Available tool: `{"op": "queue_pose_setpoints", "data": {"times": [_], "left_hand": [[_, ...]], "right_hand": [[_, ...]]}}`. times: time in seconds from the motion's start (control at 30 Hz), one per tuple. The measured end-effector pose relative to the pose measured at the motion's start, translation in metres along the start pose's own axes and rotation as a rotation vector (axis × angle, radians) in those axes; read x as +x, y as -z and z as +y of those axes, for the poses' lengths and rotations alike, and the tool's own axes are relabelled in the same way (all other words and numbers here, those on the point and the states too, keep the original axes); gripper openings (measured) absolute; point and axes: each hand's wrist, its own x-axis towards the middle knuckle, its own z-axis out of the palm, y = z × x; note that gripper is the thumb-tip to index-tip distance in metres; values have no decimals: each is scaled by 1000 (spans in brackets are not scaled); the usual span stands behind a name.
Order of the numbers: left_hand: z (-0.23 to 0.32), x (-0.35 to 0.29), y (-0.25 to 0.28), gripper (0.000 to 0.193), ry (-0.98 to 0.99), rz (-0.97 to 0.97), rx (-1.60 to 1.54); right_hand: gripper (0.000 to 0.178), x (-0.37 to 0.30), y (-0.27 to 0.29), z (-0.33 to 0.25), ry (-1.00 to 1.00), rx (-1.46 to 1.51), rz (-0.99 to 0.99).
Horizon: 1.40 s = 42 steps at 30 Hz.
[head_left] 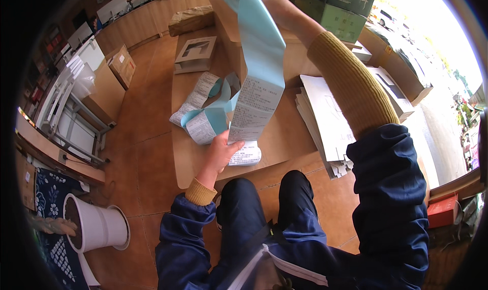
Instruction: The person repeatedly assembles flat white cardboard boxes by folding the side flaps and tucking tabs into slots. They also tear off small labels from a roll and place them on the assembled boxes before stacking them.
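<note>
While the printed label strip [256,94] rises between the two hands, its long axis runs roughly near to far, almost straight away from the body. The left hand [216,154] is at its near end, just to the left, grasping the strip by its edge with the thumb laid across the front. The right hand [278,8] is by the far end, on the right; its fingertips are hidden behind the strip and the picture's upper edge, so I cannot tell how it grips. The left hand is clearly the nearer one to the loose coils (they lie farther off on the wooden table [290,137], slightly to the left).

The strip is a long, limp ribbon: pale blue backing, bare on its far stretch, with white labels carrying rows of small dark print on the near stretch. The near tail curls on the tabletop just right of the left hand.
</note>
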Motion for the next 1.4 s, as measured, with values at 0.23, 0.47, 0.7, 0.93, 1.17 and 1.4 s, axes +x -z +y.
{"op": "queue_pose_setpoints", "data": {"times": [0.23, 0.47, 0.7, 0.93, 1.17, 1.4], "left_hand": [[-45, 7, 20, 30, 231, 330, -221], [-50, 33, 70, 29, 376, 269, -243], [5, 103, 94, 32, 205, 229, -255], [10, 59, 41, 38, -522, 996, 1225], [-51, 57, -145, 40, -37, -27, 366], [-96, 90, -194, 23, 291, -85, -85]], "right_hand": [[31, -13, -47, 64, -217, -1034, -376], [32, -140, 32, 19, -636, -355, -37], [22, -306, 129, 8, -866, -363, 400], [61, -464, 141, 53, -1096, -1034, 431], [52, -490, 150, 92, -1284, -994, 505], [44, -488, 152, 75, -1395, -468, 469]]}}
